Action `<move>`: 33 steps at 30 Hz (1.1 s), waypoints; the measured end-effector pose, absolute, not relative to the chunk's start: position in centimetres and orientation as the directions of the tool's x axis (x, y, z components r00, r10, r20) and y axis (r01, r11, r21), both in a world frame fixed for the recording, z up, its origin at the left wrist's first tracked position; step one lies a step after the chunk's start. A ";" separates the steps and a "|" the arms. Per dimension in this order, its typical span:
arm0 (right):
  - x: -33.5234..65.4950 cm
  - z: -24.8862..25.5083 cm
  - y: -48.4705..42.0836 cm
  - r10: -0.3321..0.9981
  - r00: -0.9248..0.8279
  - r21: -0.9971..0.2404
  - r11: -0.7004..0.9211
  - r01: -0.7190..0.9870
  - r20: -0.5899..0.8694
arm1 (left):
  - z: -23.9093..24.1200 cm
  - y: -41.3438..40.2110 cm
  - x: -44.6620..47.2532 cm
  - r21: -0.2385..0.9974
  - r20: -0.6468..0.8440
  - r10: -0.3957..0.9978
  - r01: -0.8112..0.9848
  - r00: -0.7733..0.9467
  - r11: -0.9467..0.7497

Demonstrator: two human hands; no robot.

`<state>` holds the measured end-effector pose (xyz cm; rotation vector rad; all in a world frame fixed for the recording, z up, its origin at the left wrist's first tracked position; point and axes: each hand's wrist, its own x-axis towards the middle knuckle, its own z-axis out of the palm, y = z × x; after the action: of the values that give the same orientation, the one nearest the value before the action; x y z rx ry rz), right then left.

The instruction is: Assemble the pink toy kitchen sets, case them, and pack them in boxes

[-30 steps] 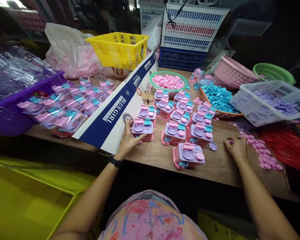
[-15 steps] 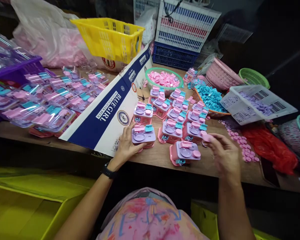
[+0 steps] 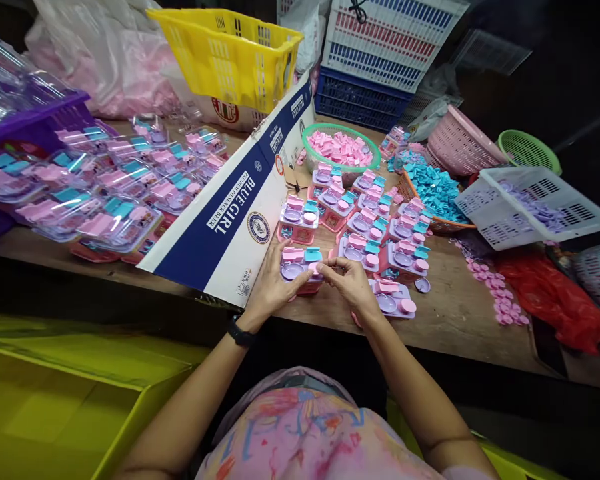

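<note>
My left hand (image 3: 273,283) grips the left side of a small pink-and-purple toy kitchen unit (image 3: 300,265) on the wooden table (image 3: 450,320). My right hand (image 3: 350,280) pinches a small pink round piece (image 3: 316,268) against the unit's top right corner. Another unit (image 3: 393,300) lies just right of my right hand. Several more such units (image 3: 370,227) stand in rows behind. A loose purple disc (image 3: 423,285) lies on the table near them.
A blue-and-white cardboard flap (image 3: 230,213) leans at the left, with blister-packed toys (image 3: 95,193) behind it. Farther back: green bowl of pink parts (image 3: 341,147), blue parts (image 3: 433,190), white basket of purple discs (image 3: 530,207), scattered pink discs (image 3: 500,300), yellow basket (image 3: 230,57).
My right hand picked up a pink round piece from the right side of the table and carried it left to the unit held by my left hand. The camera view shifted slightly.
</note>
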<state>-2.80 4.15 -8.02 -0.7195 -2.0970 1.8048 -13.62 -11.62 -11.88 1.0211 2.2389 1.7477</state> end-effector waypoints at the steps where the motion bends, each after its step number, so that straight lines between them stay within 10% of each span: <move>1: -2.8 -7.7 4.1 0.545 -0.832 -0.977 0.100 0.189 -0.105 | -11.8 -11.4 -13.5 0.903 0.293 0.556 0.415 -0.778 0.106; 33: -4.7 -6.5 7.4 0.197 -0.945 -0.904 0.296 0.310 -0.260 | -10.6 -9.9 -12.9 0.989 0.035 0.438 0.095 -0.898 0.116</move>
<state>-4.67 7.42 -6.46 -0.5122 -2.6062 1.8558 -12.86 -9.94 -10.59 0.5256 2.1302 1.8549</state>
